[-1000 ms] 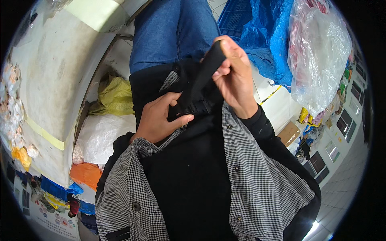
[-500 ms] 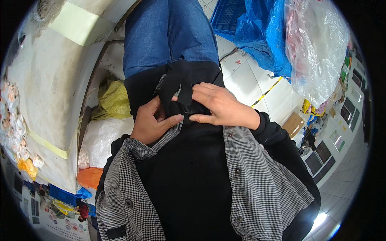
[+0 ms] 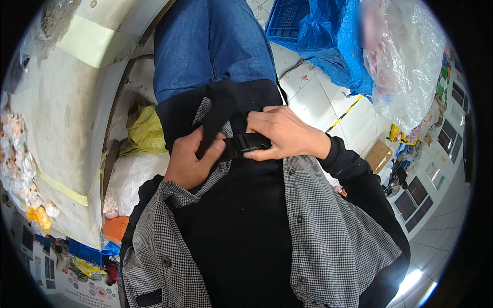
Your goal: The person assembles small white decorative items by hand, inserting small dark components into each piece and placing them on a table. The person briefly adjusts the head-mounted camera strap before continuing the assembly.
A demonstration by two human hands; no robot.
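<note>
A black strap with a black plastic buckle lies across my waist, over my black top. My left hand is closed around the strap on the left of the buckle, thumb on top. On the other side, my right hand pinches the strap close to the buckle, thumb below and fingers above. The strap's loose tail rises above the left hand and partly covers a piece of checked cloth. My open checked jacket hangs down on both sides.
To the left stands a large pale table with small wrapped items along its edge. Below it lie a yellow sack and a white bag. A blue crate, blue plastic sheet and clear plastic bag are at upper right.
The buckle has come into view between my hands. My left hand has shifted slightly left, and the strap's tail has swung left with it. The right hand stays near its place.
</note>
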